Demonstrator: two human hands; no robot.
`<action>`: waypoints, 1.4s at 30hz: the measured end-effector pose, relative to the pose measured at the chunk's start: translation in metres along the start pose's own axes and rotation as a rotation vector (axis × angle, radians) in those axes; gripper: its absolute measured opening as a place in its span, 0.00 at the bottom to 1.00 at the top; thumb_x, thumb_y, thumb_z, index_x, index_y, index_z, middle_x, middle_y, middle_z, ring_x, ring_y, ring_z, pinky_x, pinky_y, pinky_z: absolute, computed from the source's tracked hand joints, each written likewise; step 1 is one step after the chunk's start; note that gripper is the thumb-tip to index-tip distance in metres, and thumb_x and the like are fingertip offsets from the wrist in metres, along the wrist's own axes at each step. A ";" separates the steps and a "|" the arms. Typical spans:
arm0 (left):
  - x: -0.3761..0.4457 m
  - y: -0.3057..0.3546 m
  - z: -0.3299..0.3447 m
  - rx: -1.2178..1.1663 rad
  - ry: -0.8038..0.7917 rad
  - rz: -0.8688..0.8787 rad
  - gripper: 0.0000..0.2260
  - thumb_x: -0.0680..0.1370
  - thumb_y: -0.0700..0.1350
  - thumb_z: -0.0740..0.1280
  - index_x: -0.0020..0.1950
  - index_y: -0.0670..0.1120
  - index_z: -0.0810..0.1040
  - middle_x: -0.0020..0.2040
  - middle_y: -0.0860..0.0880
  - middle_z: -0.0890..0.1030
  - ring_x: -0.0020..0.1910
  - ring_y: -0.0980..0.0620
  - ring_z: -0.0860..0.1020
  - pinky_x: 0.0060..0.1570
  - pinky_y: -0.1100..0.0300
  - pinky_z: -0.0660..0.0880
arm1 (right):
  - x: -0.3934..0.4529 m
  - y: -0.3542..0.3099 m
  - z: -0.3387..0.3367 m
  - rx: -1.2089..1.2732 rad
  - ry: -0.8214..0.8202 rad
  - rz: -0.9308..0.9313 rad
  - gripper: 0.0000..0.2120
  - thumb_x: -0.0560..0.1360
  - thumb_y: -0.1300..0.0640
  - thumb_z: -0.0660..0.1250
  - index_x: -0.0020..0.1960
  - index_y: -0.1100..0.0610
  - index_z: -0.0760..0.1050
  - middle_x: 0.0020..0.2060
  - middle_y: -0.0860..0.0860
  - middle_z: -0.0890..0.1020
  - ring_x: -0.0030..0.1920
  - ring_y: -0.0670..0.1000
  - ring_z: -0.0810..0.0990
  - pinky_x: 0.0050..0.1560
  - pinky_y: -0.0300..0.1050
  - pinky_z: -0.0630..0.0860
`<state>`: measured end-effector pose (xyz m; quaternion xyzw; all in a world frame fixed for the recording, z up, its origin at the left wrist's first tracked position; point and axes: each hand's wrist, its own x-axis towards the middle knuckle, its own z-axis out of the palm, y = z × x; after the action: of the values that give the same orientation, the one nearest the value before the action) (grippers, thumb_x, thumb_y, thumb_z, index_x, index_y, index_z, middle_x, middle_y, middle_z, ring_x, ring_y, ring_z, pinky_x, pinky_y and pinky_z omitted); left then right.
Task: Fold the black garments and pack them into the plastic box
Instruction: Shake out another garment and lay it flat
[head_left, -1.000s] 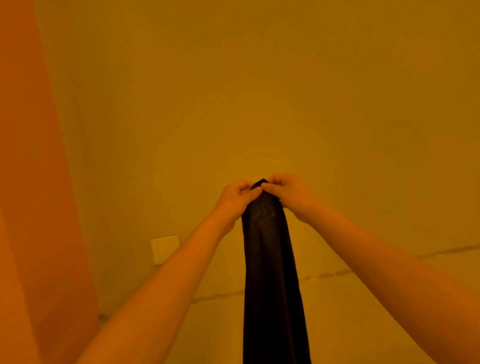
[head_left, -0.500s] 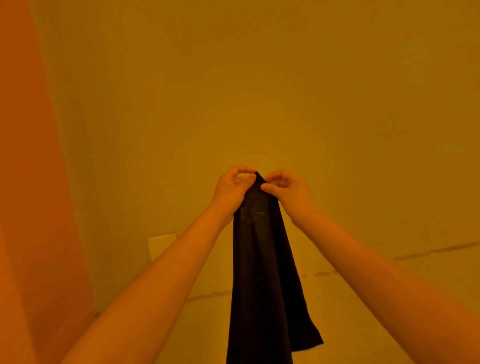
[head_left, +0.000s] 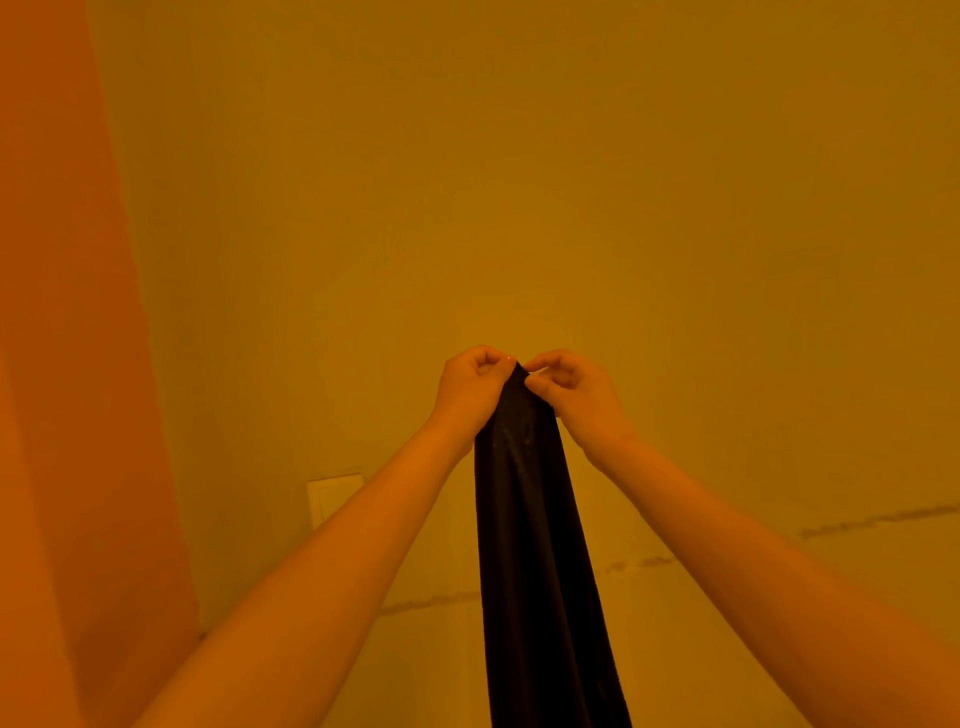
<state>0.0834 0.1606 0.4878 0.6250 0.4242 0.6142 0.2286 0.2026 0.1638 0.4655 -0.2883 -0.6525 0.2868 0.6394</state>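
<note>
Wall (head_left: 519, 182) filled almost the whole view, plain and amber-lit, w/ a darker orange strip (head_left: 62, 312) along the left edge and a pale switch plate (head_left: 332, 499) low on the wall, left of the arms. A thin dark line (head_left: 883, 517) ran across the wall at lower right. Open room lay above and on both sides of the hands; nothing stood near them.

The black garment (head_left: 535, 545) hung straight down, long axis vertical, top end narrow and bunched, wider toward the bottom, where it left the frame.

Left hand (head_left: 470, 387) and right hand (head_left: 576, 395) were raised close together, fingers curled, each pinching the garment's top edge from its own side. Fingertips were almost touching over the cloth. The garment hung directly under both hands, between the two forearms.
</note>
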 end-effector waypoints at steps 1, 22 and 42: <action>-0.001 -0.001 0.000 -0.012 0.007 -0.007 0.09 0.77 0.41 0.64 0.37 0.48 0.74 0.35 0.49 0.77 0.35 0.53 0.74 0.36 0.59 0.70 | -0.001 0.000 0.000 0.011 -0.030 0.022 0.10 0.72 0.65 0.68 0.42 0.50 0.75 0.33 0.51 0.80 0.36 0.47 0.79 0.38 0.40 0.75; -0.014 -0.017 0.014 0.054 0.123 0.118 0.10 0.77 0.42 0.64 0.37 0.53 0.73 0.32 0.50 0.77 0.31 0.54 0.74 0.31 0.62 0.68 | -0.009 0.020 0.005 -0.179 0.213 -0.051 0.06 0.73 0.63 0.67 0.38 0.56 0.76 0.33 0.46 0.77 0.35 0.43 0.74 0.33 0.26 0.69; 0.001 -0.022 -0.009 0.141 -0.366 -0.004 0.10 0.80 0.42 0.60 0.60 0.44 0.73 0.50 0.52 0.75 0.48 0.59 0.73 0.41 0.76 0.69 | 0.013 0.024 -0.040 -0.206 -0.690 0.268 0.04 0.70 0.56 0.72 0.43 0.55 0.79 0.33 0.43 0.83 0.37 0.41 0.81 0.45 0.38 0.75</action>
<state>0.0689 0.1715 0.4720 0.7400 0.4186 0.4585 0.2586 0.2426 0.1902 0.4570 -0.3201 -0.8112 0.3810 0.3071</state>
